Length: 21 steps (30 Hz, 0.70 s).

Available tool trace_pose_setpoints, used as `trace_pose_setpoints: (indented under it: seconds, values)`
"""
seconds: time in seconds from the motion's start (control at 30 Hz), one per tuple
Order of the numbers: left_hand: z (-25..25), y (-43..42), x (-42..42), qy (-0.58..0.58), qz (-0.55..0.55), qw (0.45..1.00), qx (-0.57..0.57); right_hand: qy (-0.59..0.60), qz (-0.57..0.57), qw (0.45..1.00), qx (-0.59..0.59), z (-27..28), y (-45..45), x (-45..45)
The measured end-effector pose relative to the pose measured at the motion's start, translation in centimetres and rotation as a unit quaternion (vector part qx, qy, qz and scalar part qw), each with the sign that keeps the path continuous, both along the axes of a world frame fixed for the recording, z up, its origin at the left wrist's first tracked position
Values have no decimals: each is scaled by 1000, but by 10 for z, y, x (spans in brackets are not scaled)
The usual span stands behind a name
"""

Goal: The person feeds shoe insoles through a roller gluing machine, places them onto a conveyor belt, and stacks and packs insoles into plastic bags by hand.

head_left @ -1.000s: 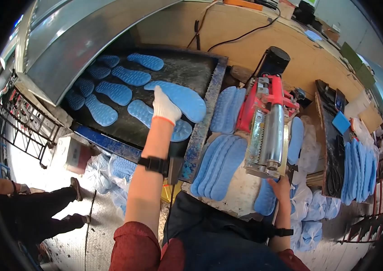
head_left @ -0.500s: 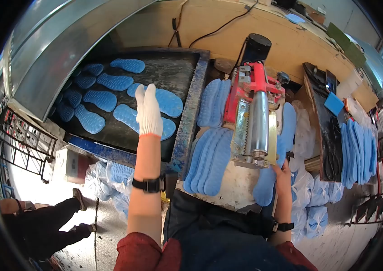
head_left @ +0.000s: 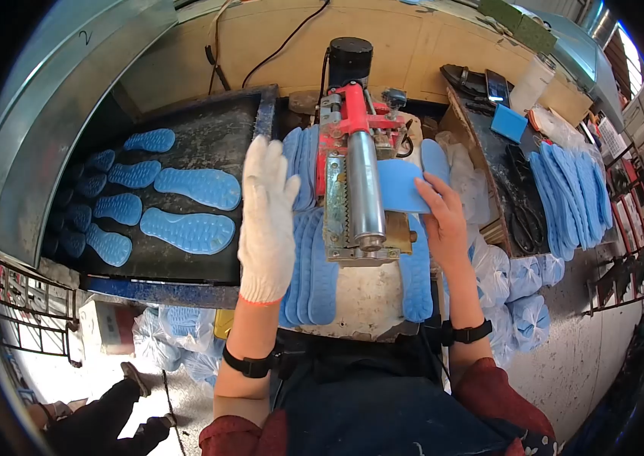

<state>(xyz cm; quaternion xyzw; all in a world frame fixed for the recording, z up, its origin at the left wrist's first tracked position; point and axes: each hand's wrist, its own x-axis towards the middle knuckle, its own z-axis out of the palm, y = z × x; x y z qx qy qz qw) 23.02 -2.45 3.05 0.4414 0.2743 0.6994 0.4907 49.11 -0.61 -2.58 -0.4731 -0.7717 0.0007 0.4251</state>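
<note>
My left hand, in a white knit glove, is raised at the right edge of the dark conveyor bed with its fingers stretched out and nothing in them. The bare right hand pinches the near end of a flat blue insole. That insole lies against the right side of the metal roller on a red-framed machine; its far end is hidden by the roller. Left of the machine, a row of blue insoles stands partly behind my glove. Another blue insole lies below my right hand.
Several dimpled blue insoles lie on the black conveyor bed. On the right, a dark shelf holds scissors, a phone and stacked insoles. Filled plastic bags sit below. A person's legs show at lower left.
The view has turned right. My left hand has come off the insoles on the bed toward the machine. My right hand has risen from the table's front to the roller, holding an insole.
</note>
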Motion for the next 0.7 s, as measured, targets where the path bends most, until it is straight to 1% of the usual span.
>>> trace_pose_setpoints:
  seconds: [0.03, 0.07, 0.13, 0.17, 0.23, 0.27, 0.33, 0.47, 0.53, 0.57, 0.6, 0.67, 0.7]
  values:
    - [1, 5, 4, 9, -11, 1000, 2, 41, 28, 999, -16, 0, -1, -1]
    - [1, 10, 7, 18, -22, 1000, 3, 41, 28, 999, -17, -2, -3, 0]
    - [2, 19, 12, 30, -30, 999, 10, 171, 56, 980, -87, -11, -11, 5]
    - [1, 23, 13, 42, -37, 998, 18, 170, 55, 980, -88, -17, -14, 8]
    - [-2, 29, 16, 64, -42, 997, 23, 286, 13, 953, -97, -31, -21, 18]
    - [-5, 31, 17, 76, -41, 996, 24, 286, 11, 953, -98, -39, -24, 23]
    - [-13, 36, 16, 100, -38, 994, 23, 364, -75, 914, -162, -55, -29, 32]
    - [-39, 42, 9, 155, -29, 987, 5, 386, -96, 898, -188, -82, -36, 38]
    - [-54, 44, 4, 177, -31, 984, -13, 406, -59, 880, -240, -91, -39, 32]
    - [-60, 44, 1, 180, -34, 983, -25, 410, -60, 868, -273, -97, -40, 28]
    - [-65, 43, -1, 179, -40, 982, -38, 410, -61, 868, -273, -104, -39, 24]
    - [-71, 39, -6, 153, -58, 984, -77, 367, -22, 860, -355, -114, -38, 14]
    - [-74, 37, -9, 127, -76, 982, -115, 337, -17, 861, -381, -113, -38, 5]
